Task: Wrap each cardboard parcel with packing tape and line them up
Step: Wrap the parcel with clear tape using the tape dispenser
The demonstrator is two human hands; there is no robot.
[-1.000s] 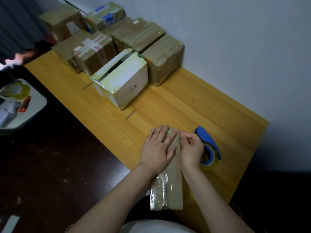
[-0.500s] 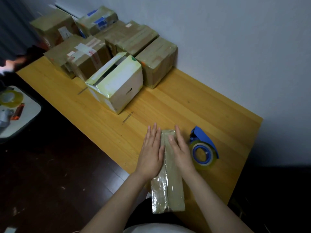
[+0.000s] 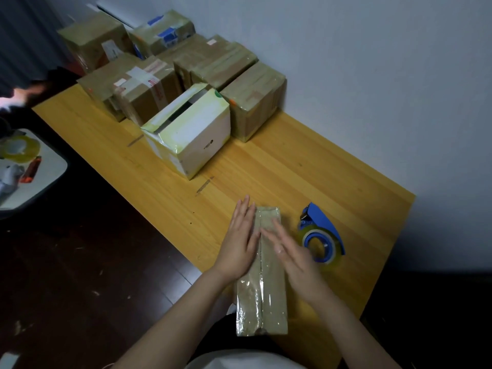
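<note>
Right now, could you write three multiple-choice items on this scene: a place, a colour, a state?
1. Where is the tape dispenser? A on the floor; B on the table, right of the long parcel; C in a drawer.
2. What colour is its frame? A red; B blue; C green.
3. How is the left hand? A a fist; B pinching tape; C flat against the parcel.
Answers: 1 B, it lies on the wood by the right hand; 2 B, plainly blue; 3 C, its fingers are straight.

Head-worn view, high, looking down across table [image 3: 266, 166], close
</note>
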